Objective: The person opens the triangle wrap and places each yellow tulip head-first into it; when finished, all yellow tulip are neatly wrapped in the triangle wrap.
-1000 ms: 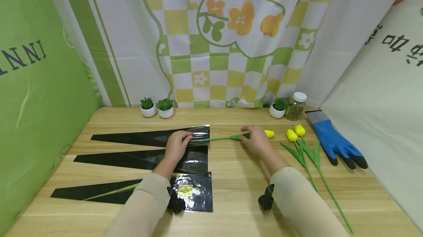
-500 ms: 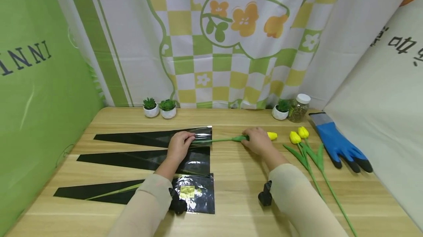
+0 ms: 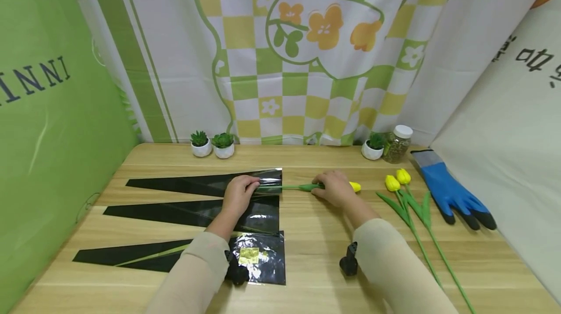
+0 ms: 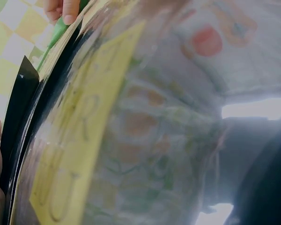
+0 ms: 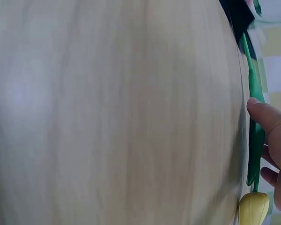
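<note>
My right hand (image 3: 334,188) grips a yellow artificial tulip (image 5: 254,208) by its green leaf and stem, the flower head sticking out to the right. The stem (image 3: 291,187) runs left into the mouth of the rearmost black flower sleeve (image 3: 184,184), a tapered wrapper with a clear front. At that sleeve's mouth my left hand (image 3: 238,194) pinches the film between thumb and fingers. Two more black sleeves lie nearer to me: the middle one (image 3: 258,214) partly under my left hand, the front one (image 3: 271,267) with a gold label and partly behind my left sleeve.
Two yellow tulips (image 3: 398,180) lie on the right of the wooden table (image 3: 315,275). Beyond them is a blue glove (image 3: 449,185). Along the back stand small potted plants (image 3: 223,146) and a jar (image 3: 398,144) with a white lid. Printed cloth hangs behind.
My right hand has moved left with the tulip, and its stem has gone further into the rear sleeve. My left hand holds its place at the sleeve's mouth. The view has shifted slightly.
</note>
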`<state>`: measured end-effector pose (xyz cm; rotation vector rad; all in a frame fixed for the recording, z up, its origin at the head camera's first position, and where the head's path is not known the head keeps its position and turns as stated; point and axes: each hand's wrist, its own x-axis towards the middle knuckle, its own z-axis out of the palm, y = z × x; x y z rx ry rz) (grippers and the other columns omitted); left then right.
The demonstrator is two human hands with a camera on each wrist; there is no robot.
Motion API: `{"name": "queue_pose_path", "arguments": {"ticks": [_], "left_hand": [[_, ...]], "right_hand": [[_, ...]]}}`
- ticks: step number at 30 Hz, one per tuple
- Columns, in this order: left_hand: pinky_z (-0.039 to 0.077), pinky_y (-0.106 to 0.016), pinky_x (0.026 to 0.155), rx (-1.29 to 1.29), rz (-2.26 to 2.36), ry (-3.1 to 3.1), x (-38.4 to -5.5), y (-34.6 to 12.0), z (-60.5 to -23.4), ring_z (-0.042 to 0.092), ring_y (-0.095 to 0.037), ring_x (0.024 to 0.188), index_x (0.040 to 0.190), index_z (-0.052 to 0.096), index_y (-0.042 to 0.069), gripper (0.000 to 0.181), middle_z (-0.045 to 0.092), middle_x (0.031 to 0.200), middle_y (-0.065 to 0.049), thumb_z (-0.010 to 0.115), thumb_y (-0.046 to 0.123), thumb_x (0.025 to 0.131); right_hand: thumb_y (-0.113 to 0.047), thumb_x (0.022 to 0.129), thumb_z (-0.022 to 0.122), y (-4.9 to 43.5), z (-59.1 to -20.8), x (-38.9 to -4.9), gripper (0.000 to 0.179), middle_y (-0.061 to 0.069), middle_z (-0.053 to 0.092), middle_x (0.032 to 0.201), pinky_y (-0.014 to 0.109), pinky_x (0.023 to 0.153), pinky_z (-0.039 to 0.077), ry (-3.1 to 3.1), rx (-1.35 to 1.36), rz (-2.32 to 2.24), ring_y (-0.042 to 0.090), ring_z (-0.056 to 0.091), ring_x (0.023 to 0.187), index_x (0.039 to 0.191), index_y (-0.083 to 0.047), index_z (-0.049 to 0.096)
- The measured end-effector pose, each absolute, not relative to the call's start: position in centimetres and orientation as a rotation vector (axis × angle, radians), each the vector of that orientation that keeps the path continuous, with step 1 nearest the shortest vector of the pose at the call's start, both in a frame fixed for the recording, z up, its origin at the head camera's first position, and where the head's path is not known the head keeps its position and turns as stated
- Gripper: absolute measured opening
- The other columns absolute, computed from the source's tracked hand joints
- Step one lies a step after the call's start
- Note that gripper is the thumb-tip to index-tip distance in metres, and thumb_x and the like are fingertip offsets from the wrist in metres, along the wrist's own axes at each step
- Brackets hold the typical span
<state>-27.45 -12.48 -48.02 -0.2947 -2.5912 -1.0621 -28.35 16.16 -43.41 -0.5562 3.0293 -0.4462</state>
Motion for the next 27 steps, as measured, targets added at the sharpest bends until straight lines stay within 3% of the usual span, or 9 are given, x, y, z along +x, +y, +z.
{"name": "queue_pose_path", "arguments": {"ticks": [19, 27], "left_hand": [[0.051, -0.046, 0.098, -0.355, -1.009, -2.557, -27.4, -12.4, -48.2, 0.065, -0.030, 0.105, 0.102, 0.076, 0.007, 0.017, 0.074, 0.104, -0.009, 0.067, 0.017, 0.092], [0.051, -0.045, 0.098, -0.327, -1.025, -2.610, -27.4, -12.4, -48.0, 0.064, -0.029, 0.107, 0.105, 0.076, 0.009, 0.019, 0.073, 0.109, -0.008, 0.065, 0.020, 0.094]], "right_hand": [[-0.032, 0.092, 0.068, 11.1, -44.3, -28.5, 0.027, 0.008, 0.067, 0.117, 0.048, 0.108, 0.039, 3.022, -0.573, -0.545, 0.029, 0.055, 0.116, 0.113, -0.014, 0.070], [-0.033, 0.091, 0.069, 11.0, -44.1, -28.2, 0.034, 0.009, 0.066, 0.125, 0.048, 0.111, 0.038, 3.010, -0.546, -0.574, 0.030, 0.055, 0.121, 0.119, -0.014, 0.069]]}}
